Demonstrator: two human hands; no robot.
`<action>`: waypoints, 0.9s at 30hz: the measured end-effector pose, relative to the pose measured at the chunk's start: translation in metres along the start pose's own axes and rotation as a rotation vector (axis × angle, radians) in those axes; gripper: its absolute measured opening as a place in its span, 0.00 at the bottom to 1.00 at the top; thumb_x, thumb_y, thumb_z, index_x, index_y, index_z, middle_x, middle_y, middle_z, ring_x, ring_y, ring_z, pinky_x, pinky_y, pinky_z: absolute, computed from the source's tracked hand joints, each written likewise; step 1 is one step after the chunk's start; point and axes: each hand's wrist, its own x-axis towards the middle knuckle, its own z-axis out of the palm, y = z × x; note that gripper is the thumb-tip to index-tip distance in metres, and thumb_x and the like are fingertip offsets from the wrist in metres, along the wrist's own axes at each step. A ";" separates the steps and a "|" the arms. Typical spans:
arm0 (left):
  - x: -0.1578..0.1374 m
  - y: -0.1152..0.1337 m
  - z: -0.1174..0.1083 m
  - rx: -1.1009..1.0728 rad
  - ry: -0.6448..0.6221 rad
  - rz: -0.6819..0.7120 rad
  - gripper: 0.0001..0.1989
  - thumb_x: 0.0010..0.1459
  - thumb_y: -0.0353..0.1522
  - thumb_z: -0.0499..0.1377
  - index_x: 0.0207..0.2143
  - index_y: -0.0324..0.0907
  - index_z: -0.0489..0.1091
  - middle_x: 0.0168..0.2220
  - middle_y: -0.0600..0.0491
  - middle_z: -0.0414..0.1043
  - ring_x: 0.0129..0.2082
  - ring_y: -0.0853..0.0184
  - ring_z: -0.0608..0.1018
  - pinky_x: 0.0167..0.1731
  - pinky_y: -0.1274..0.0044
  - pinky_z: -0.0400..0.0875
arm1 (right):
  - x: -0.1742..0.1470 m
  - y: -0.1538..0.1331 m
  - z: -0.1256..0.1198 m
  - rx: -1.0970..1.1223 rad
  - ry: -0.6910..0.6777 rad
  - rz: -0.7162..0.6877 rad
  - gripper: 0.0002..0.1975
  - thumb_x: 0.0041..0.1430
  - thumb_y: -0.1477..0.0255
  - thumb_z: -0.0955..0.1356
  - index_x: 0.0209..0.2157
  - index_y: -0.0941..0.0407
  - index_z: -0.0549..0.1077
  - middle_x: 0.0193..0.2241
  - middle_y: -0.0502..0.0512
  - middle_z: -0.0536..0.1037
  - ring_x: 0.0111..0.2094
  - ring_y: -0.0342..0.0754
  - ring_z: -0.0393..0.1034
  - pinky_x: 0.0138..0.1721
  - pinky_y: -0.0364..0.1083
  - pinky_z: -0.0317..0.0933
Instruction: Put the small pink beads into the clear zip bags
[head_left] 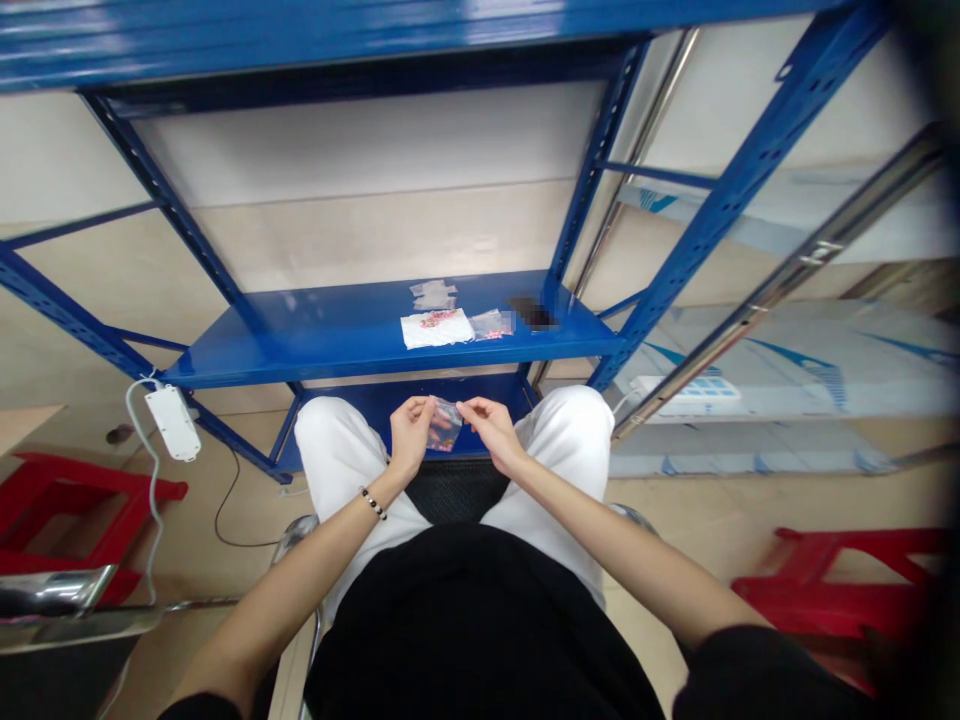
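Between my two hands, above my lap, hangs a small clear plastic bag (444, 428) with pinkish-red bits at its bottom. My left hand (409, 436) is closed on its upper left corner, and my right hand (495, 432) pinches the upper right corner. Beyond them, on the blue shelf (322, 325), a white cloth or paper (427, 333) bears a small pile of pink and red pieces. Beside it lies another clear bag (492, 325) with similar pieces. Several flat clear bags (434, 294) are stacked behind the white sheet.
A dark, blurred object (534, 313) lies at the shelf's right end. A white power strip (173, 422) hangs from the left post. Red stools stand at left (82, 510) and right (840, 580). A metal pole (780, 275) slants at right, before film-covered shelves (757, 360).
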 end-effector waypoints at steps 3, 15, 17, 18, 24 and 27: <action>0.001 0.000 0.000 0.012 -0.032 -0.009 0.24 0.55 0.50 0.63 0.36 0.36 0.71 0.32 0.44 0.79 0.26 0.62 0.82 0.18 0.81 0.69 | 0.003 0.006 -0.001 -0.005 0.023 -0.009 0.23 0.51 0.50 0.72 0.27 0.57 0.74 0.21 0.50 0.71 0.24 0.43 0.61 0.27 0.43 0.54; 0.013 -0.002 0.001 -0.154 -0.054 -0.116 0.18 0.57 0.44 0.65 0.38 0.38 0.70 0.33 0.47 0.78 0.31 0.62 0.82 0.23 0.80 0.72 | 0.020 -0.004 -0.003 0.079 -0.086 0.001 0.16 0.58 0.55 0.71 0.33 0.55 0.77 0.33 0.53 0.77 0.35 0.48 0.68 0.36 0.45 0.61; 0.010 -0.002 0.002 -0.172 -0.072 -0.143 0.17 0.57 0.42 0.65 0.38 0.38 0.70 0.34 0.47 0.79 0.32 0.62 0.82 0.24 0.80 0.72 | 0.017 -0.003 -0.003 0.117 -0.120 0.041 0.15 0.56 0.57 0.73 0.33 0.55 0.78 0.33 0.53 0.77 0.34 0.49 0.69 0.36 0.45 0.62; 0.008 -0.002 0.002 -0.173 -0.083 -0.153 0.16 0.58 0.42 0.65 0.38 0.38 0.70 0.34 0.47 0.79 0.32 0.62 0.82 0.24 0.80 0.72 | 0.017 -0.002 -0.004 0.130 -0.127 0.054 0.14 0.55 0.58 0.73 0.34 0.55 0.78 0.33 0.53 0.77 0.34 0.49 0.69 0.36 0.46 0.63; 0.015 -0.006 0.000 -0.157 -0.144 -0.242 0.18 0.57 0.43 0.65 0.38 0.35 0.74 0.38 0.43 0.79 0.33 0.64 0.81 0.25 0.81 0.72 | 0.019 0.006 -0.005 0.158 -0.106 0.069 0.13 0.53 0.60 0.74 0.30 0.55 0.77 0.31 0.52 0.77 0.34 0.47 0.69 0.36 0.45 0.64; 0.020 -0.007 -0.001 -0.163 -0.133 -0.309 0.18 0.54 0.43 0.67 0.36 0.35 0.76 0.34 0.45 0.78 0.29 0.66 0.80 0.23 0.82 0.70 | 0.017 0.004 -0.002 0.192 -0.155 0.142 0.13 0.54 0.59 0.74 0.32 0.55 0.76 0.31 0.52 0.76 0.30 0.48 0.69 0.29 0.45 0.64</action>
